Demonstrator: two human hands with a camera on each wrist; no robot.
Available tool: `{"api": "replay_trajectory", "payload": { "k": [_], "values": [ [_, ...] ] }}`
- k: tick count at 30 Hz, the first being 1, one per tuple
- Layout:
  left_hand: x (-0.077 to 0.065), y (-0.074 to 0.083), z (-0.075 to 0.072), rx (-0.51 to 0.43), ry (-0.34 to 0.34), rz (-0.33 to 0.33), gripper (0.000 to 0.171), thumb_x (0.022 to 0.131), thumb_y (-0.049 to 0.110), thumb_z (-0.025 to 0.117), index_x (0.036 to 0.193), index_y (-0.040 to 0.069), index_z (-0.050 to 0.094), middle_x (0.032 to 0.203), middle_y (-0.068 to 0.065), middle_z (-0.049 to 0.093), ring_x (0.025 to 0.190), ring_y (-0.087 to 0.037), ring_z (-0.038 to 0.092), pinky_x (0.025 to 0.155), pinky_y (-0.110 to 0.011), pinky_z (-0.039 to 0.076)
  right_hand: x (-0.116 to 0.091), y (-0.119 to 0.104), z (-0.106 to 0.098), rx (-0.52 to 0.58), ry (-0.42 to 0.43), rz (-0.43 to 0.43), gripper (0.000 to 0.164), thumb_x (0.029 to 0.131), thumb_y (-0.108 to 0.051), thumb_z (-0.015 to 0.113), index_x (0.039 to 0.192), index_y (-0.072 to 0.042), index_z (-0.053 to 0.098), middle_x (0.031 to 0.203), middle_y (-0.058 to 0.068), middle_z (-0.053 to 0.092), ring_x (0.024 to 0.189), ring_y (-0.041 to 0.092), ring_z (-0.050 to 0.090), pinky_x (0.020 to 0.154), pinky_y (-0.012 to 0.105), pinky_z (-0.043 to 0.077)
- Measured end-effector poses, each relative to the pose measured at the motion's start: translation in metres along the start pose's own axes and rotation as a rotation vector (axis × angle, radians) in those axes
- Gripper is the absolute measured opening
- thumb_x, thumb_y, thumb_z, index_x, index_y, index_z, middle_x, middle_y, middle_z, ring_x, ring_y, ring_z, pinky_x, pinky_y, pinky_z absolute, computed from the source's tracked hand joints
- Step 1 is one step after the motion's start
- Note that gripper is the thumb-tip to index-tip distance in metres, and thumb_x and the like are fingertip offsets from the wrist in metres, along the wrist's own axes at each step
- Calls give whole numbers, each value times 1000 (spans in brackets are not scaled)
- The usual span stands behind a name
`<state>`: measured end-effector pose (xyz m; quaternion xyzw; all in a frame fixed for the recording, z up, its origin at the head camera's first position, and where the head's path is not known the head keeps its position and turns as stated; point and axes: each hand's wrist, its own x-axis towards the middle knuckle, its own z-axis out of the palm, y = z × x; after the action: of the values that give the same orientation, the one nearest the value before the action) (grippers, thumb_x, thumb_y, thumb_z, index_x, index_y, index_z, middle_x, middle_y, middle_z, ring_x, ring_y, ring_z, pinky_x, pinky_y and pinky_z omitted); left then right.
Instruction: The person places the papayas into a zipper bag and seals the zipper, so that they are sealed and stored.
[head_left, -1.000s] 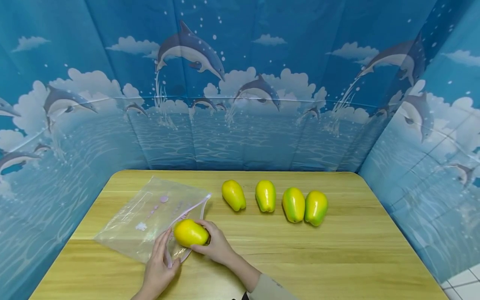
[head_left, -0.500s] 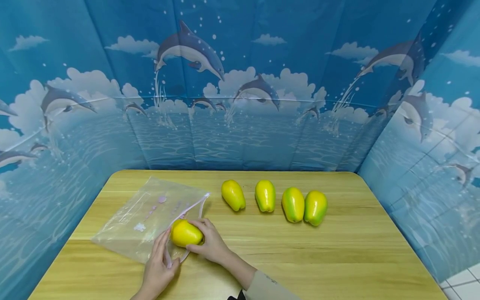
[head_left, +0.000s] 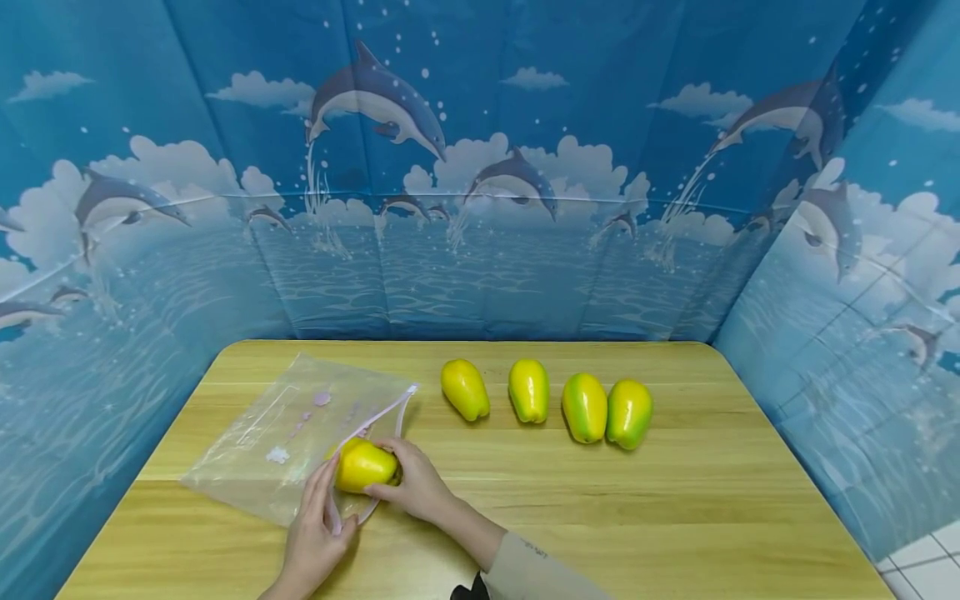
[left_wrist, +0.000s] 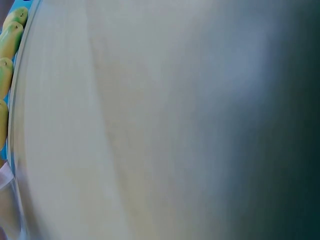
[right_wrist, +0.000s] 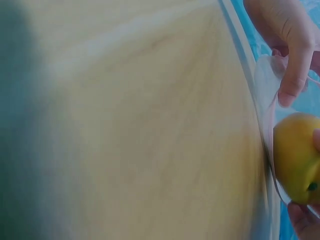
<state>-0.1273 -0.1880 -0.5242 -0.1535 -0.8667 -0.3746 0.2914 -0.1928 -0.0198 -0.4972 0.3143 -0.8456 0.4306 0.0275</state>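
Note:
A clear zip-top bag [head_left: 255, 450] with purple print lies flat on the left of the table, its lilac-edged mouth facing right. My left hand [head_left: 313, 533] holds the near side of that mouth; the right wrist view shows its thumb [right_wrist: 295, 75] over the bag's edge. In my right hand [head_left: 417, 485] is a yellow mango [head_left: 363, 468], gripped by its narrower end. The mango's far end is inside the mouth, partly behind the bag's film and my left fingers. The right wrist view catches the mango [right_wrist: 295, 155] at the bag's rim.
Several more yellow-green mangoes stand in a row to the right: one [head_left: 465, 390] nearest the bag, another [head_left: 529, 392], then two side by side [head_left: 585, 408]. The wooden table [head_left: 637, 517] ends at a blue dolphin-print curtain [head_left: 480, 275].
My right hand has moved left, carrying the mango further into the bag's mouth. The left hand stays in place on the bag's edge.

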Motion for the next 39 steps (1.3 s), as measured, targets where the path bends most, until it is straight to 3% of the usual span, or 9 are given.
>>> {"api": "replay_trajectory", "payload": {
  "k": [6, 11, 18, 28, 34, 39],
  "values": [
    [2, 2, -2, -3, 9, 27, 102, 46, -19, 73, 138, -2, 33, 128, -22, 41, 68, -2, 37, 46, -11, 37, 1, 3, -4, 36, -37, -25, 56, 79, -21, 70, 129, -4, 50, 119, 10, 47, 98, 13, 50, 84, 20, 44],
    [3, 2, -2, -48, 18, 57, 101, 46, -22, 71, 137, -4, 33, 128, -23, 40, 60, 3, 34, 44, -8, 33, 3, 4, -2, 89, -49, -23, 55, 80, -17, 69, 128, -2, 48, 119, 10, 51, 100, 13, 52, 85, 20, 45],
    [4, 1, -3, -80, 26, 88, 99, 46, -23, 70, 137, -6, 33, 129, -24, 39, 58, 3, 34, 42, -7, 32, 7, 2, 6, 222, 24, 67, 47, 77, -11, 72, 117, -2, 51, 112, 11, 59, 89, 17, 59, 75, 18, 50],
    [5, 1, -2, -101, 33, 123, 98, 45, -25, 69, 135, -8, 34, 128, -23, 40, 58, 2, 34, 43, -7, 32, 12, 2, 16, 331, 128, 98, 43, 73, -9, 75, 112, -2, 59, 103, 10, 55, 87, 21, 58, 73, 23, 53],
    [6, 2, -3, -114, 32, 128, 97, 45, -25, 68, 135, -8, 34, 127, -24, 40, 57, 1, 35, 42, -7, 32, 14, 3, 22, 385, 151, 135, 42, 73, -7, 74, 111, 0, 58, 106, 11, 57, 88, 18, 59, 74, 21, 52],
    [6, 2, -2, -124, 30, 132, 98, 45, -25, 67, 135, -8, 33, 127, -24, 39, 58, 1, 35, 43, -7, 32, 15, 1, 23, 431, 165, 180, 42, 74, -3, 73, 112, 4, 57, 111, 15, 58, 95, 24, 60, 76, 22, 52]
  ]
}}
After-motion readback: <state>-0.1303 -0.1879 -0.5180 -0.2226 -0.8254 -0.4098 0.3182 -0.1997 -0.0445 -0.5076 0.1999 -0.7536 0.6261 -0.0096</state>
